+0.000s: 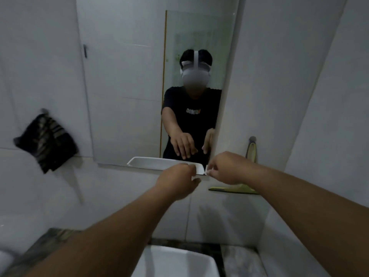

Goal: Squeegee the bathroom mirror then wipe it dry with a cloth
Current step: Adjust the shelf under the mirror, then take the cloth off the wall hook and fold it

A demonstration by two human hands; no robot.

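Both bare forearms are stretched forward toward the lower right corner of the tall, frameless rectangular wall mirror (139, 96), which is fixed to pale grey-white tiles. The left hand (177, 181) is held just below the mirror's bottom edge with its fingers (189, 168) curled inward; nothing can be made out in its grasp, though how tightly it is closed cannot be told from this angle. The right hand (225, 168) is raised beside it — close, but apart — with its fingers (209, 170) bent downward near the mirror's corner, and whether they pinch anything cannot be told.

The yellow-green squeegee with a wide flat blade (239, 189) is hung on the wall to the right of the mirror from a small grey hook (252, 139); its handle is seen above the right wrist and its blade is partly hidden behind that wrist. It is not touched by either hand. A dark striped cloth (47, 141) is hung from another hook on the tiles well to the left of the mirror (blurred, so its pattern is unclear).

A white ceramic basin (175, 262) is set into a dark mottled stone counter (239, 258) at the bottom of the view — its rim is repeated in the mirror's lower edge.
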